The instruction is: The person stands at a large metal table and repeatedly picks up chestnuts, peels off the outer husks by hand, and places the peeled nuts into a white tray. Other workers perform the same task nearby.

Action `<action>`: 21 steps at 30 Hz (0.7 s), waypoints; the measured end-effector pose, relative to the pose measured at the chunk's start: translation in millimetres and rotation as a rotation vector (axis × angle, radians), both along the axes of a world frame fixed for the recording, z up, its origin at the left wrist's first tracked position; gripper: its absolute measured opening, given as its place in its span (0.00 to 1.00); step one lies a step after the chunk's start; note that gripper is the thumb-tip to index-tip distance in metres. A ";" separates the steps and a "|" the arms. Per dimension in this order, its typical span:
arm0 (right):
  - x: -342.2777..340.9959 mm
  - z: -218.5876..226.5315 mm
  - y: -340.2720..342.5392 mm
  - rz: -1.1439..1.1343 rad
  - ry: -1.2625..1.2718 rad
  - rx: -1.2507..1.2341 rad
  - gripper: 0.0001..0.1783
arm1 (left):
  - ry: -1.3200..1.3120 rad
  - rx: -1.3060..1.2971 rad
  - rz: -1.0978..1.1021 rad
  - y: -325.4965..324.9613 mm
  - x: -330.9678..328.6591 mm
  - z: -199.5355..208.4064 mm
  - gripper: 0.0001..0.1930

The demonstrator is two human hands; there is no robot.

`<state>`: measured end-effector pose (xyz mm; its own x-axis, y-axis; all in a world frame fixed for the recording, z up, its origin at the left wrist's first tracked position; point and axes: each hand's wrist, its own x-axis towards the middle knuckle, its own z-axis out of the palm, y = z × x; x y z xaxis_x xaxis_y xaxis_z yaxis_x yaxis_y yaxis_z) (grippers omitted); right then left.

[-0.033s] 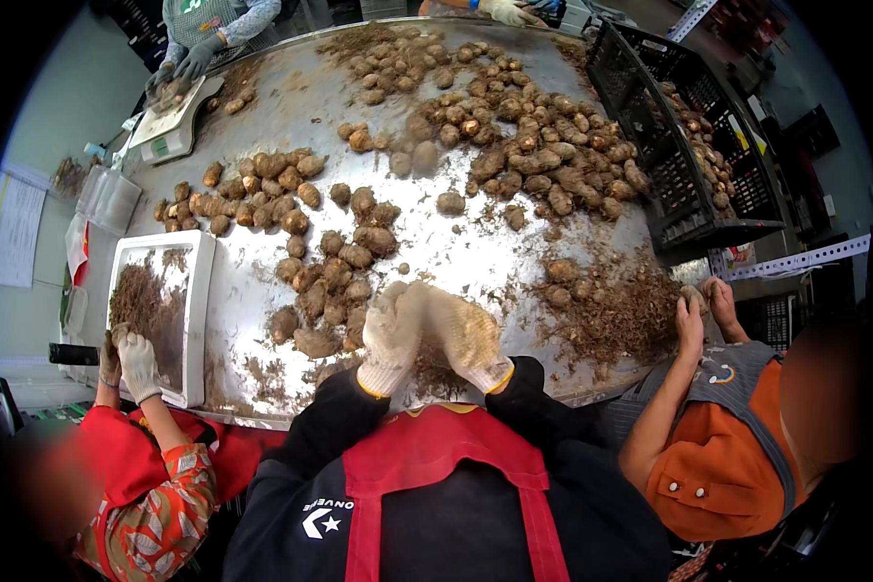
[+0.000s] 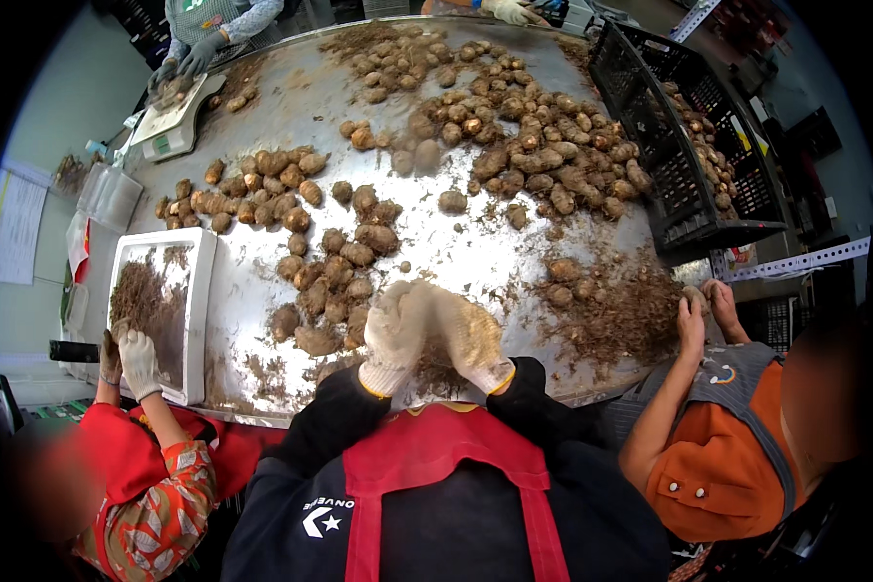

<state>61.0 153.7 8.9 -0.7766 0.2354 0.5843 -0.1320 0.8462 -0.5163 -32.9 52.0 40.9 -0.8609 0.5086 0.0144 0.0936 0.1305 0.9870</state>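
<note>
My left hand (image 2: 390, 335) and my right hand (image 2: 469, 338), both in soiled knit gloves, meet over the near edge of the metal table (image 2: 247, 335). Their fingers are curled in toward each other, and the gloves conceal whatever lies between them. The fingertips look a little blurred. Just beyond my left hand is a cluster of brown, hairy taro corms (image 2: 356, 254), some almost touching the glove. Dark root scraps (image 2: 435, 376) show on the table between my wrists.
A large taro pile (image 2: 538, 160) spreads across the far right, beside a black crate (image 2: 664, 184) holding more. Root trimmings (image 2: 616, 315) lie at right. At left are a white tray (image 2: 204, 315) and a scale (image 2: 168, 144). Co-workers' hands (image 2: 138, 364) work around the table.
</note>
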 end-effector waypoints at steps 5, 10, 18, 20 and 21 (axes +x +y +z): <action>5.8 12.5 -2.6 0.011 -0.131 -0.350 0.18 | 0.390 -0.106 -0.163 -5.4 1.7 24.0 0.05; 3.3 36.1 -9.0 0.076 -0.342 -2.103 0.24 | 0.933 -0.052 -0.390 -6.0 -5.2 7.0 0.03; 8.7 9.6 -13.7 0.054 -0.225 -2.148 0.23 | 0.489 0.104 -0.280 -1.6 3.1 22.8 0.05; 6.5 -2.4 -20.7 -0.012 -0.154 -2.040 0.22 | 0.283 0.172 -0.160 0.9 2.2 14.2 0.05; 13.8 -4.6 -25.9 0.114 -0.077 -1.591 0.22 | 0.178 0.121 -0.122 -1.6 7.4 15.8 0.07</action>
<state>74.7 127.8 4.3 -0.8469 0.4803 -0.2284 -0.0870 -0.5487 -0.8315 -25.4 50.5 56.7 -0.7716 0.5939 0.2277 0.2755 -0.0106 0.9612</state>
